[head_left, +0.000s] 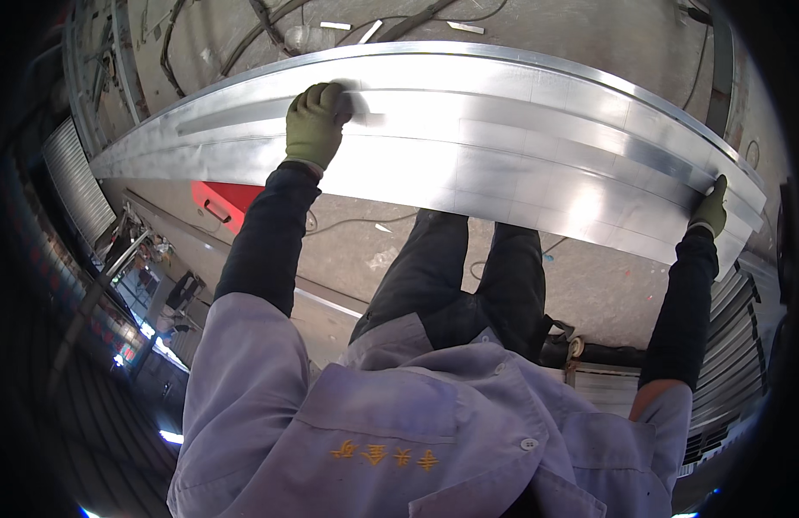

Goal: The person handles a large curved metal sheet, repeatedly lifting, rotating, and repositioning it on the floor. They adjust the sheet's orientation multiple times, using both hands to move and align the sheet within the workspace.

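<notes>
The left hand (316,121) is pressing flat, fingers curled, on the long metal panel (503,147); the right hand (710,210) is gripping its far-right edge.

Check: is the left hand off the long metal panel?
No, the gloved left hand presses flat on the metal panel.
</notes>
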The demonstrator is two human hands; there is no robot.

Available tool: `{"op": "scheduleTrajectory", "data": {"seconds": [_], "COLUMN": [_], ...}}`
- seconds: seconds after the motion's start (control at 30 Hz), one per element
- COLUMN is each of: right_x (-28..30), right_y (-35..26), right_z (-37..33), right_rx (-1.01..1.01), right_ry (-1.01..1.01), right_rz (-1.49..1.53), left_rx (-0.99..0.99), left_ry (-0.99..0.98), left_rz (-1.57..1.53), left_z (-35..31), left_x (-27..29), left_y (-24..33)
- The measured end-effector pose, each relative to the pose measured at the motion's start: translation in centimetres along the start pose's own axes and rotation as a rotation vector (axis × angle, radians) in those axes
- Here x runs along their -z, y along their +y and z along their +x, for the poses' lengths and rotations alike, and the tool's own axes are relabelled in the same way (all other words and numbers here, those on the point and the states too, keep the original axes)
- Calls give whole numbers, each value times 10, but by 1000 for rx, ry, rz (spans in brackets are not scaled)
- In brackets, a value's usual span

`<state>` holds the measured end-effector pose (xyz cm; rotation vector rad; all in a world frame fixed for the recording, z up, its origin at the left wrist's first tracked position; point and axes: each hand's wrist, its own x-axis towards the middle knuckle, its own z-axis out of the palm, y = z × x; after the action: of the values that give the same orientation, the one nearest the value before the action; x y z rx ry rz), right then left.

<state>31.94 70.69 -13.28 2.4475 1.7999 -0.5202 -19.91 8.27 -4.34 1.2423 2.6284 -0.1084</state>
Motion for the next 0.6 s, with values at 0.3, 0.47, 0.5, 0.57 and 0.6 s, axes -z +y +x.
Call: {"op": "scheduleTrajectory", "data": {"seconds": [0.3,0.47,0.5,0.57,0.6], "right_x": [1,4,3,3,3], "right_y": [0,1,0,-1,-1], "right_z": [6,6,6,5,5], "right_rx": [-65,-67,-73,-84,-82], "right_ry": [-18,-6,-5,-3,-3], "right_rz": [-39,-50,-48,-44,-50], "left_rx": [3,26,25,21,22], "left_ry": [32,7,12,23,22], "left_rz": [-12,-33,-28,-19,-22], "left_z": [-1,0,0,0,0], "left_x": [-2,1,2,2,1], "left_y": [-1,1,1,2,1]}}
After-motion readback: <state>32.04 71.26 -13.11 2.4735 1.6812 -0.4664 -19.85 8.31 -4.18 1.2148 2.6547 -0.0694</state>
